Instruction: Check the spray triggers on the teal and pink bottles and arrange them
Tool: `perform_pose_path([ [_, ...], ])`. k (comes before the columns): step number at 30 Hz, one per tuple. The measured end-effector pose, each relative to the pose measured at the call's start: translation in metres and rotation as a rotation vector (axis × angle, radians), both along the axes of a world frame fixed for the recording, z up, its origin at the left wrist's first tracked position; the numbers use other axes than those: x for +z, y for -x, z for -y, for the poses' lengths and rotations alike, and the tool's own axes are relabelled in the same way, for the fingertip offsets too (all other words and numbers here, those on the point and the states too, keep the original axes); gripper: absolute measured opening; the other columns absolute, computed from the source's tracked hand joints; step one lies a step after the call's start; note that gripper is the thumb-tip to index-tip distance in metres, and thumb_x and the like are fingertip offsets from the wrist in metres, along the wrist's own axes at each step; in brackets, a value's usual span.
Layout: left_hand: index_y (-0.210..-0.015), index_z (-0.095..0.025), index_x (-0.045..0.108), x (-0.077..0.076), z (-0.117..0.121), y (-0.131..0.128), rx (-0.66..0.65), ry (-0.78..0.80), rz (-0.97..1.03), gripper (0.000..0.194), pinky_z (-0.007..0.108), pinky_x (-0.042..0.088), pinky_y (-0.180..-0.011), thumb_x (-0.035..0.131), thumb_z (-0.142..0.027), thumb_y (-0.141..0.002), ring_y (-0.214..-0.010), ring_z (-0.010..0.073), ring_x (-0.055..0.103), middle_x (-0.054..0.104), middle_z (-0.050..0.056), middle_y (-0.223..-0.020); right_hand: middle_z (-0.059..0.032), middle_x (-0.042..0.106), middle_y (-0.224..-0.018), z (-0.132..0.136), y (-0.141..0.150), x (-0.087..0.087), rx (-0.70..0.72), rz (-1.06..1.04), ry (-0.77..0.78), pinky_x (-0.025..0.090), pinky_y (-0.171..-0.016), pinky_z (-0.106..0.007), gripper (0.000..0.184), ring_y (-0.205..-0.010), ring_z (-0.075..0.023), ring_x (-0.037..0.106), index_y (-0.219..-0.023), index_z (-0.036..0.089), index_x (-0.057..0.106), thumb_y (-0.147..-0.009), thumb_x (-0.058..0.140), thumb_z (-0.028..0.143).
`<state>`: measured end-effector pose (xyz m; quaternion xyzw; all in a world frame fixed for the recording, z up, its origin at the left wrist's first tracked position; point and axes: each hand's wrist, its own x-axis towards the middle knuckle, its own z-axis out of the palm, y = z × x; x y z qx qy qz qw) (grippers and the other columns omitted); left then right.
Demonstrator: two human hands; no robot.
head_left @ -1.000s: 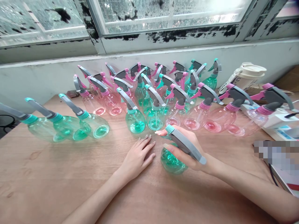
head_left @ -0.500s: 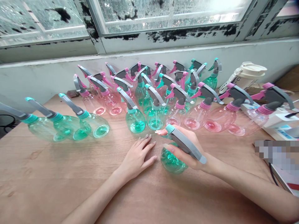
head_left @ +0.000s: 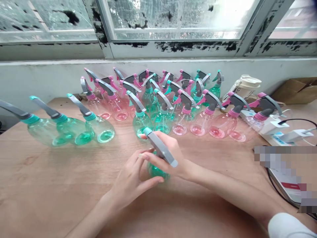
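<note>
Green bottle [head_left: 156,171] in right grip [head_left: 182,159]

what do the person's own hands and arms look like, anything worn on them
The left hand and right hand are both ungloved, with slender fingers, and no jewellery or watch shows on either. The left forearm and right forearm are bare and slim where visible. A plain white edge by the right elbow looks like a sleeve.
</note>
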<state>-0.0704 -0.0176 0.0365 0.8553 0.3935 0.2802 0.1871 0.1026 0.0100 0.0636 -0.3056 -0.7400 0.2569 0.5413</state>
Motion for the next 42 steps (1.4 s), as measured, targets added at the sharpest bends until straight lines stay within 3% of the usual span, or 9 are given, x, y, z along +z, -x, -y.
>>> perform_pose_path([
  [7, -0.130, -0.029, 0.048, 0.007, 0.029, 0.050, 0.273, 0.087, 0.036, 0.052, 0.042, 0.055, -0.088, 0.064, -0.051, -0.086, -0.106, 0.0294, 0.064, 0.066, 0.005, -0.116, -0.0072, 0.069, -0.100, 0.000, 0.065, 0.005, 0.109, 0.000, 0.010, 0.055, -0.084, -0.034, 0.039, -0.094, -0.0201, 0.068, -0.109, 0.019, 0.058, -0.084, 0.066, 0.047],
  [10, -0.123, -0.026, 0.052, 0.009, 0.033, 0.069, 0.356, 0.107, 0.039, 0.045, 0.044, 0.053, -0.091, 0.062, -0.051, -0.086, -0.109, 0.0302, 0.063, 0.066, 0.006, -0.117, -0.0103, 0.066, -0.116, -0.004, 0.082, 0.003, 0.163, 0.034, 0.004, 0.051, -0.095, -0.038, 0.052, -0.111, -0.0225, 0.063, -0.120, 0.019, 0.052, -0.080, 0.071, 0.046],
  [13, -0.122, -0.024, 0.053, 0.012, 0.026, 0.087, 0.437, 0.089, 0.060, 0.045, 0.042, 0.053, -0.091, 0.060, -0.051, -0.086, -0.110, 0.0288, 0.064, 0.065, 0.007, -0.120, -0.0184, 0.054, -0.137, -0.008, 0.084, -0.003, 0.192, 0.099, 0.015, 0.042, -0.107, -0.043, 0.075, -0.131, -0.0262, 0.049, -0.134, 0.014, 0.043, -0.075, 0.076, 0.045],
  [17, -0.122, -0.020, 0.054, 0.020, 0.002, 0.101, 0.546, 0.038, -0.023, 0.053, 0.042, 0.051, -0.094, 0.062, -0.056, -0.083, -0.110, 0.0286, 0.063, 0.066, 0.008, -0.118, -0.0149, 0.061, -0.125, -0.015, 0.063, -0.010, 0.090, 0.170, 0.149, 0.051, -0.092, -0.039, 0.053, -0.111, -0.0225, 0.062, -0.124, 0.015, 0.052, -0.082, 0.071, 0.041],
  [20, -0.121, -0.017, 0.057, 0.026, -0.020, 0.097, 0.611, -0.042, -0.158, 0.054, 0.043, 0.049, -0.096, 0.062, -0.055, -0.083, -0.111, 0.0302, 0.062, 0.062, 0.012, -0.120, -0.0084, 0.069, -0.106, -0.025, 0.037, -0.009, -0.074, 0.256, 0.205, 0.053, -0.074, -0.032, 0.029, -0.077, -0.0157, 0.066, -0.106, 0.016, 0.061, -0.086, 0.066, 0.037],
  [23, -0.123, -0.014, 0.057, 0.033, -0.040, 0.087, 0.651, -0.064, -0.264, 0.056, 0.041, 0.049, -0.095, 0.062, -0.053, -0.083, -0.108, 0.0306, 0.063, 0.060, 0.014, -0.122, -0.0044, 0.072, -0.095, -0.037, 0.012, -0.002, -0.210, 0.320, 0.204, 0.050, -0.073, -0.032, 0.020, -0.070, -0.0148, 0.063, -0.096, 0.017, 0.063, -0.087, 0.065, 0.035],
  [28, -0.127, -0.011, 0.056, 0.042, -0.059, 0.070, 0.710, -0.068, -0.358, 0.055, 0.039, 0.050, -0.092, 0.061, -0.048, -0.087, -0.110, 0.0322, 0.063, 0.065, 0.015, -0.120, -0.0113, 0.070, -0.111, -0.052, -0.009, 0.009, -0.361, 0.345, 0.212, 0.050, -0.086, -0.039, 0.031, -0.094, -0.0231, 0.067, -0.106, 0.015, 0.062, -0.086, 0.065, 0.038],
  [35, -0.128, -0.010, 0.051, 0.046, -0.073, 0.059, 0.772, -0.032, -0.394, 0.054, 0.037, 0.051, -0.082, 0.061, -0.046, -0.088, -0.102, 0.0328, 0.067, 0.072, 0.016, -0.106, -0.0193, 0.053, -0.141, -0.068, 0.011, 0.002, -0.371, 0.405, 0.221, 0.042, -0.104, -0.046, 0.068, -0.129, -0.0322, 0.051, -0.138, 0.012, 0.046, -0.083, 0.068, 0.045],
  [42, -0.121, -0.011, 0.056, 0.048, -0.077, 0.055, 0.785, -0.126, -0.463, 0.048, 0.038, 0.052, -0.080, 0.061, -0.045, -0.089, -0.101, 0.0344, 0.067, 0.065, 0.017, -0.118, -0.0199, 0.058, -0.134, -0.088, 0.035, 0.001, -0.406, 0.463, 0.250, 0.046, -0.098, -0.042, 0.066, -0.124, -0.0330, 0.056, -0.133, 0.010, 0.047, -0.084, 0.065, 0.051],
])
